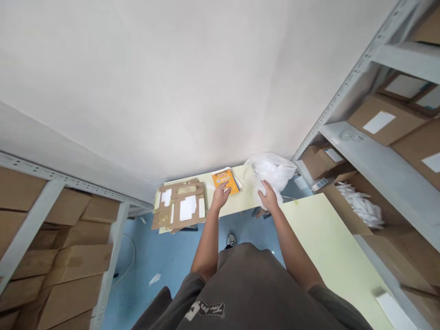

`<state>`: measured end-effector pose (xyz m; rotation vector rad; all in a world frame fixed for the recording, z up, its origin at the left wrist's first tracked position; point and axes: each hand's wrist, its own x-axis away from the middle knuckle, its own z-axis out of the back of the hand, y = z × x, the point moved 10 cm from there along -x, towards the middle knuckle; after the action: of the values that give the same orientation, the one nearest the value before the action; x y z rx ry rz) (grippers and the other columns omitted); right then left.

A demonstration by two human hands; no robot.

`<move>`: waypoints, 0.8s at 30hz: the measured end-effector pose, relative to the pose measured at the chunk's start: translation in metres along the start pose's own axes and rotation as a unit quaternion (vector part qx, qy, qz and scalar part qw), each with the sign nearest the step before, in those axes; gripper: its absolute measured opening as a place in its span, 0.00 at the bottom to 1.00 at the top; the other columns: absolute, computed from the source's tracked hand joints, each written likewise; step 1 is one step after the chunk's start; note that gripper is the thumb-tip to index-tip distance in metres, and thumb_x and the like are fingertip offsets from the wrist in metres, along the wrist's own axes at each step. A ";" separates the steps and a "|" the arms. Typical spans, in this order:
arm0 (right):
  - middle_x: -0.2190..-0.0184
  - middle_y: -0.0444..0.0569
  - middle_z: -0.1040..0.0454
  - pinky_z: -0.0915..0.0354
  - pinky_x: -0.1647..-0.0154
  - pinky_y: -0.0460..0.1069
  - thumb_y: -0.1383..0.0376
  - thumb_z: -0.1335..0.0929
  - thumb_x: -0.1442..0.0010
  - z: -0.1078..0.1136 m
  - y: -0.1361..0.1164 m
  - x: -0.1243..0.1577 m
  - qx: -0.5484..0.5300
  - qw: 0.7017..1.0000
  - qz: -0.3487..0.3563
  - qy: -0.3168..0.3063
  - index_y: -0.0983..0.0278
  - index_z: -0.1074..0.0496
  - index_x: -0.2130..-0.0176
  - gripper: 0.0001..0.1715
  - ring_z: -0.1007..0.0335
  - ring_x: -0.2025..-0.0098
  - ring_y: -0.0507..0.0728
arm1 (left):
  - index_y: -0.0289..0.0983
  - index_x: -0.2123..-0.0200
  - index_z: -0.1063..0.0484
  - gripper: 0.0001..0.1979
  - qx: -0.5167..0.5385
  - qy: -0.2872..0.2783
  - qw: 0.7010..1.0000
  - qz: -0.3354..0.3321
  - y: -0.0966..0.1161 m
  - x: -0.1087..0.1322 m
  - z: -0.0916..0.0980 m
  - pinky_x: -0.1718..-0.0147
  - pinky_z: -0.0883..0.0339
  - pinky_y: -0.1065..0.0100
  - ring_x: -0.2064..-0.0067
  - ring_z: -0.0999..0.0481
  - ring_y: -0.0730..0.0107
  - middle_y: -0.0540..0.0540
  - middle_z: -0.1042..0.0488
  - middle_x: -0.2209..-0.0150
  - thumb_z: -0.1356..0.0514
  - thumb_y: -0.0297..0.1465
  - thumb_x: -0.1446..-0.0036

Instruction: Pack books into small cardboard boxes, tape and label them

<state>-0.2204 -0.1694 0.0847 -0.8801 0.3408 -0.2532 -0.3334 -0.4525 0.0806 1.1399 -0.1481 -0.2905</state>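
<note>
My left hand (220, 197) is at the lower left edge of an orange booklet (226, 180), its thumb and fingers apart. Whether it touches the cover I cannot tell. Under the booklet, further papers (238, 182) stick out on the right. My right hand (269, 196) has its fingers spread in front of a translucent white plastic bag (273, 169) with white contents. It overlaps the bag in the picture, and contact cannot be made out. Both booklet and bag are on a narrow pale yellow table (240, 201) against the wall.
Flattened cardboard boxes (176, 208) are stacked at the table's left end. A second pale table (319, 233) stands at my right. Shelves with cardboard boxes (77, 261) rise on the left; on the right, a shelf (357, 142) holds more cartons. Paper scrap (154, 279) lies on the blue floor.
</note>
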 end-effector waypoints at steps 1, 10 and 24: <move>0.27 0.59 0.33 0.43 0.22 0.65 0.57 0.34 0.32 -0.020 -0.010 -0.010 -0.001 1.000 0.006 -0.014 0.62 0.30 0.30 0.35 0.40 0.24 0.66 | 0.40 0.35 0.24 0.25 0.005 0.012 1.000 0.013 -0.015 -0.001 0.020 0.38 0.27 0.50 0.35 0.24 0.51 0.36 0.24 0.34 0.37 0.40 0.32; 0.25 0.55 0.36 0.44 0.21 0.64 0.60 0.33 0.33 -0.140 -0.032 -0.064 0.036 0.993 0.006 -0.117 0.60 0.30 0.29 0.36 0.43 0.23 0.66 | 0.39 0.33 0.26 0.28 0.027 0.069 0.992 0.102 -0.115 -0.011 0.087 0.41 0.25 0.50 0.37 0.23 0.49 0.32 0.27 0.33 0.34 0.38 0.34; 0.24 0.60 0.39 0.41 0.23 0.64 0.66 0.31 0.39 -0.286 0.094 -0.083 0.082 0.943 -0.101 -0.306 0.66 0.34 0.27 0.43 0.49 0.20 0.70 | 0.39 0.36 0.29 0.32 0.084 0.043 0.954 0.286 -0.249 -0.025 -0.032 0.45 0.25 0.52 0.45 0.18 0.52 0.33 0.22 0.39 0.31 0.44 0.40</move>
<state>-0.4020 -0.2848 -0.1422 -0.7851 -0.3487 -0.1807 -0.3862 -0.5129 -0.1590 1.2239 -0.4225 0.2918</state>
